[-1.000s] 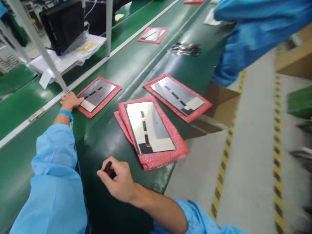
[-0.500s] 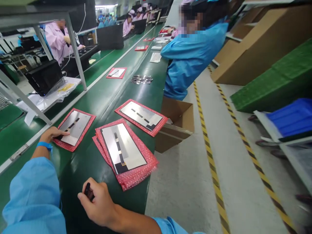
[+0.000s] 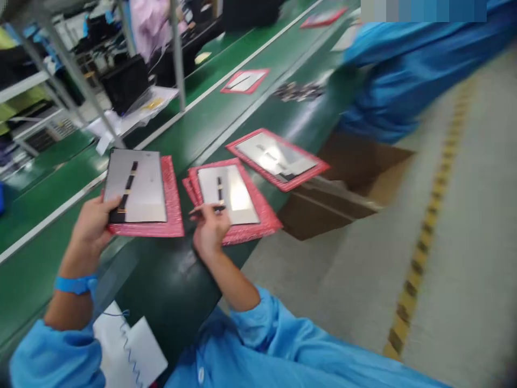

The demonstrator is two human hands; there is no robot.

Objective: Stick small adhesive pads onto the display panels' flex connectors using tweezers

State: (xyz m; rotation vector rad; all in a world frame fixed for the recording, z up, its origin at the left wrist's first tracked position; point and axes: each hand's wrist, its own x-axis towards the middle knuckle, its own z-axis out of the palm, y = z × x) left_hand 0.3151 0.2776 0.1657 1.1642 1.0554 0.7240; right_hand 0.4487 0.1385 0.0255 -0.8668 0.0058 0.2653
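Observation:
My left hand (image 3: 91, 221) grips the lower left edge of a display panel (image 3: 151, 188) and the pink bubble-wrap bag (image 3: 173, 199) under it, thumb on the panel's silver back beside a black flex strip. The two are lifted and tilted toward me. My right hand (image 3: 212, 234) is closed around a thin dark pen-like tool (image 3: 218, 208), whose exact kind is blurred. It is in front of a second panel (image 3: 238, 202), which lies on a small stack of pink bags (image 3: 262, 226). Farther back, another panel (image 3: 262, 148) rests on its own pink bag.
A green work surface (image 3: 169, 291) runs away from me, with a bunch of metal pieces (image 3: 299, 90) and more bagged panels farther up. White sheets (image 3: 147, 345) and a coiled blue cord lie near me. A cardboard box (image 3: 323, 213) stands at the right edge beside a co-worker's blue sleeve (image 3: 388, 70).
My left hand has raised the panel and its bag off the surface. My right hand has moved forward and right, to the stacked panel. The view has swung down and left.

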